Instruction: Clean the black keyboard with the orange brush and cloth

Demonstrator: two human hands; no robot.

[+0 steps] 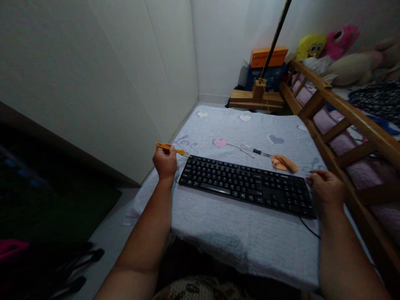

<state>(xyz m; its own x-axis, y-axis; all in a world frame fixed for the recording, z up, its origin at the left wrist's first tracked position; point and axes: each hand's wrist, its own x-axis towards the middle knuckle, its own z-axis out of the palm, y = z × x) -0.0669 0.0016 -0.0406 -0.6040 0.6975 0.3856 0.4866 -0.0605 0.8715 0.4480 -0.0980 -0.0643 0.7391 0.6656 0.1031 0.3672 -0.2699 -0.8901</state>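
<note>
My left hand (165,161) is closed around the yellow handle of a small brush (170,147). Its pale bristles touch or hover by the far left corner of a black keyboard (243,183), which lies at a slant across the cloth. At the keyboard's right end, my right hand (327,187) has its thumb and curled fingers at the far right corner, gripping the edge. Part of that grip is hidden. Beyond the keyboard are a thin white stick, perhaps a cotton swab (240,150), a slim tool with a black grip (256,151) and a folded orange cloth (283,163).
A pale cloth with hearts (218,221) covers the table. A black cable (309,227) leaves the keyboard's near right side. A wooden bed rail (353,112) runs along the right, a pale panel (125,83) along the left. Boxes (268,57) and a wooden stand (258,98) are behind.
</note>
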